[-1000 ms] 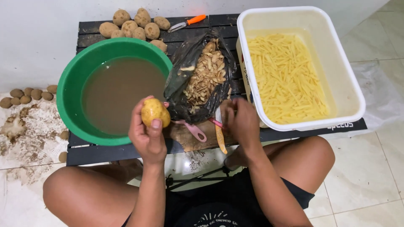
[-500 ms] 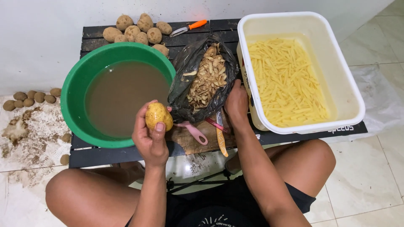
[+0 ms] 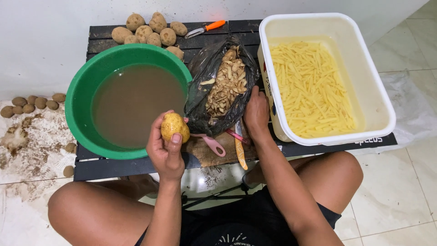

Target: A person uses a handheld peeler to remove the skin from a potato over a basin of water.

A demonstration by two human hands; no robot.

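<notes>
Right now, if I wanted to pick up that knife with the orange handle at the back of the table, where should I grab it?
Probably by the orange handle, coming from the right end. The knife lies flat on the dark slatted table, its grey blade pointing left toward the pile of potatoes. The handle end lies bare, well away from the sharp part.

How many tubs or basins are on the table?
2. Round green basin of brown water at left, by the left hand holding a potato; white rectangular tub of potato strips at right. Black bag of peels between them not counted.
</notes>
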